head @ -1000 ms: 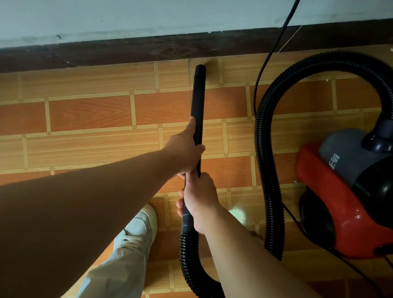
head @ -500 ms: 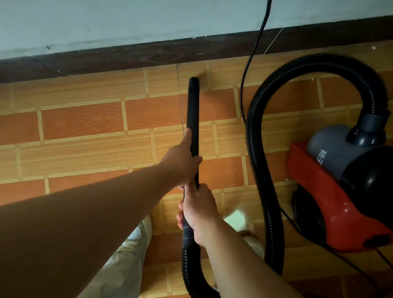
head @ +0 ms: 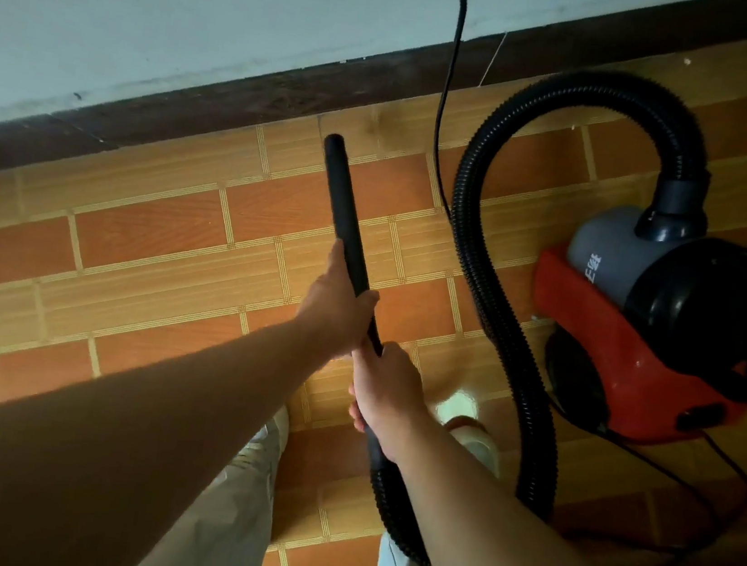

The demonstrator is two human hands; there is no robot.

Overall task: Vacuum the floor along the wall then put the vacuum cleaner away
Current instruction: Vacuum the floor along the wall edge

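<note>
A black vacuum wand points toward the wall, its tip a little short of the dark baseboard. My left hand grips the wand's middle. Just behind it, my right hand holds the wand's lower end, where the ribbed black hose begins. The hose loops under my right arm, then rises in an arch to the red, grey and black vacuum cleaner standing on the floor at the right.
A black power cord hangs down the pale wall and runs behind the hose. Another stretch of cord trails on the orange tiled floor right of the cleaner. My feet in light shoes stand just below my hands.
The wand tip has drawn back from the baseboard and swung slightly left. The view has tilted, so the cleaner sits lower and further left in frame. Both hands keep their grip.
</note>
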